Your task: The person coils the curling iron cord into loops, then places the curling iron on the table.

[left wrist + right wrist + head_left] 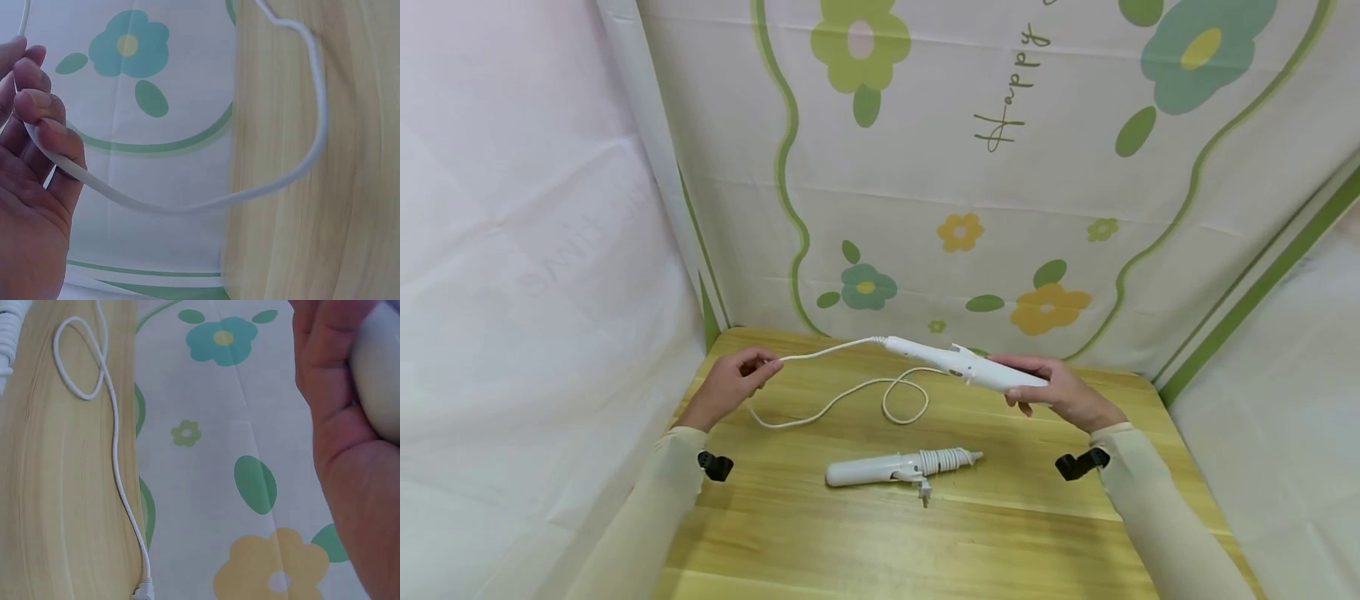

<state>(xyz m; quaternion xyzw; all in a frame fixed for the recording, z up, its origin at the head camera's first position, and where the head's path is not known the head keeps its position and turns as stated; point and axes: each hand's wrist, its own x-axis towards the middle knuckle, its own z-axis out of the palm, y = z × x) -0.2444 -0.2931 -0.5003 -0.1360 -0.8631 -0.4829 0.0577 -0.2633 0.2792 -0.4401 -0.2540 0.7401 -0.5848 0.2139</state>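
My right hand (1071,393) grips a white curling iron (940,358) by its thick end, above the table. In the right wrist view its rounded white end (381,375) shows beside the curled fingers. From the iron's thin end the white cord (831,346) runs left to my left hand (733,385), which pinches it between thumb and fingers. Below that hand the cord hangs in a curve and lies loosely looped on the table, ending at a plug (144,590). A second white curling iron (868,471) lies nearer, its cord (942,460) wound around its handle.
The wooden table (790,542) stands against a white cloth backdrop (910,175) printed with flowers. White cloth walls rise on the left (512,333) and right (1285,375). The second iron's plug (925,492) sticks out toward the table's front.
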